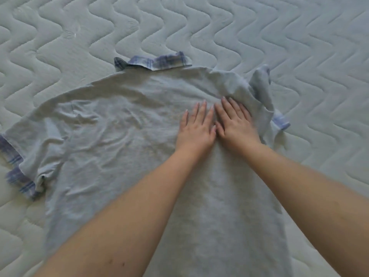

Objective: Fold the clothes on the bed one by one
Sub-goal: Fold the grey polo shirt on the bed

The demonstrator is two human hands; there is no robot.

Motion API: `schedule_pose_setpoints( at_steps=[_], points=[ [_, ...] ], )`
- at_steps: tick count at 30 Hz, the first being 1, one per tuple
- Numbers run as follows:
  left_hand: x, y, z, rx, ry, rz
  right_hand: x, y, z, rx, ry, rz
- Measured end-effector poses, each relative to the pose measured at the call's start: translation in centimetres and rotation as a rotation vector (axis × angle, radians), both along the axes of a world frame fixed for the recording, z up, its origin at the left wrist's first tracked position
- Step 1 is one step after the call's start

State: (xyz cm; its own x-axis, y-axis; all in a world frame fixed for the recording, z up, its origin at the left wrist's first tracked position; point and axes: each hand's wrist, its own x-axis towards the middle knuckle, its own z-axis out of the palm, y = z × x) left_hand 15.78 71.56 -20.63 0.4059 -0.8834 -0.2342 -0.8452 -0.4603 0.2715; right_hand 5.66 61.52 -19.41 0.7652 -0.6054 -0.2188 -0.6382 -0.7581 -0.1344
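Observation:
A light grey short-sleeved shirt (111, 136) lies spread back-up on the mattress, its blue plaid collar (159, 61) at the far edge. Plaid cuffs show on the left sleeve (18, 168) and on the right sleeve (280, 121). The right sleeve is bunched and partly folded over the body. My left hand (196, 127) and my right hand (235, 120) lie side by side, flat with straight fingers, pressing on the shirt's upper right part. The right hand's fingertips touch the edge of the bunched sleeve fabric.
The quilted pale mattress (299, 47) with a wavy stitch pattern surrounds the shirt on all sides. No other garments are in view.

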Motion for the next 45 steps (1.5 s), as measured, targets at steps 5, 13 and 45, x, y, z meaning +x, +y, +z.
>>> schedule_pose_setpoints(
  at_steps=[5,13,45],
  points=[
    [-3.0,-4.6,-1.0,-0.061,-0.006,-0.031,-4.1,-2.3,1.4,-0.04,-0.365,-0.151],
    [-3.8,-5.1,-2.7,-0.162,-0.073,-0.074,-8.3,-7.0,1.2,0.255,-0.5,-0.743],
    [-3.4,-5.2,-3.8,-0.061,-0.107,-0.108,-5.9,-12.8,1.3,0.103,-0.186,-0.26]
  ],
)
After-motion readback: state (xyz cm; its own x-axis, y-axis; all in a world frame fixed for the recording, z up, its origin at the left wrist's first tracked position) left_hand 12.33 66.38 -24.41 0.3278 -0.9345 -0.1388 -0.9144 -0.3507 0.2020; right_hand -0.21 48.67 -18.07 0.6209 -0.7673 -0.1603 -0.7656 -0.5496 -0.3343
